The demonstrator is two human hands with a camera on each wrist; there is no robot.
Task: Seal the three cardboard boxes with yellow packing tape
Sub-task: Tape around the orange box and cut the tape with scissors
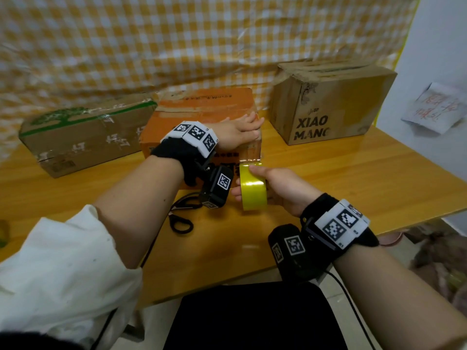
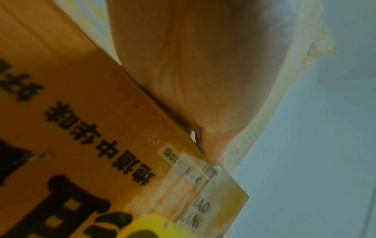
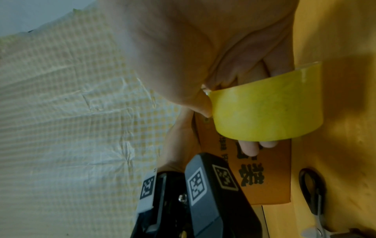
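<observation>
Three cardboard boxes stand on the wooden table (image 1: pixel 353 178): a brown one with green print (image 1: pixel 83 137) at left, an orange one (image 1: pixel 202 109) in the middle, a tall brown one marked XIAO MANG (image 1: pixel 326 102) at right. My left hand (image 1: pixel 242 130) lies flat on the orange box's top near its front right corner, fingers straight. My right hand (image 1: pixel 275 185) grips the yellow tape roll (image 1: pixel 252 188) in front of that corner, thumb on top. A strip of tape (image 1: pixel 250 157) runs from the roll up the box front. The roll (image 3: pixel 268 104) fills the right wrist view.
Black-handled scissors (image 1: pixel 180 215) lie on the table in front of the orange box, under my left forearm. A checked yellow cloth (image 1: pixel 151 46) hangs behind the boxes. A paper note (image 1: pixel 434 109) is stuck on the white wall at right. The table's front edge is close to me.
</observation>
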